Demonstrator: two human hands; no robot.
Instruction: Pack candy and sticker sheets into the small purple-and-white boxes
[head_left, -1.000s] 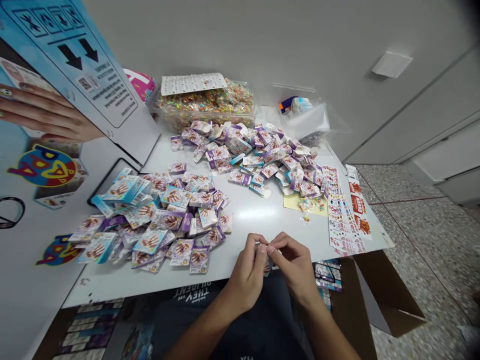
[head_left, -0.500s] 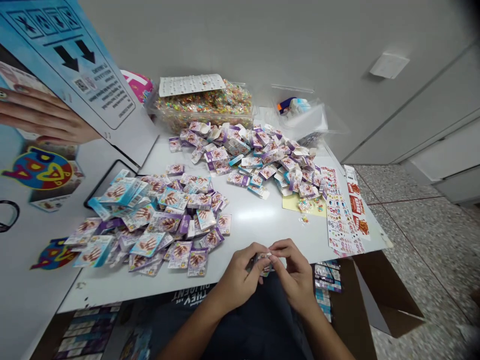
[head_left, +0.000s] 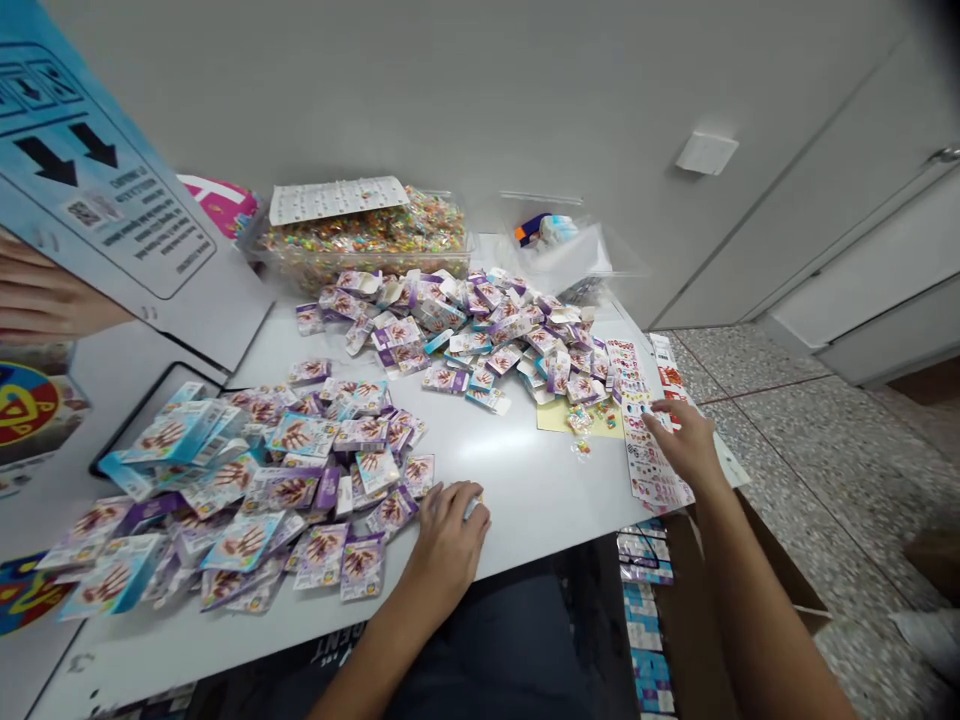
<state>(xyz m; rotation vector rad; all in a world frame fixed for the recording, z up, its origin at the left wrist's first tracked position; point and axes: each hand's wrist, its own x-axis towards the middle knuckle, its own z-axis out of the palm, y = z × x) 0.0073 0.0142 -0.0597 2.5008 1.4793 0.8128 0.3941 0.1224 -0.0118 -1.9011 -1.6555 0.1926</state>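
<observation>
Head view: left hand (head_left: 448,532) curled round one part-hidden box (head_left: 474,506); right hand (head_left: 686,445) spread near sticker sheets (head_left: 646,465); two clear tubs (head_left: 367,264).

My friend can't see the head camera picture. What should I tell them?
A person's left hand covers a small, mostly hidden item on a white table, and their right hand is over printed sheets. Small purple and blue boxes lie heaped around, before a clear tub of colourful bits.

We list one white table (head_left: 517,480), bearing heaped boxes (head_left: 300,490) left of our left fingers (head_left: 454,494), open-flapped boxes (head_left: 491,325) beyond, clear tubs (head_left: 367,264) farther off, sticker sheets (head_left: 646,468) by our right fingers (head_left: 679,412), yellow paper (head_left: 553,415) left of these.
</observation>
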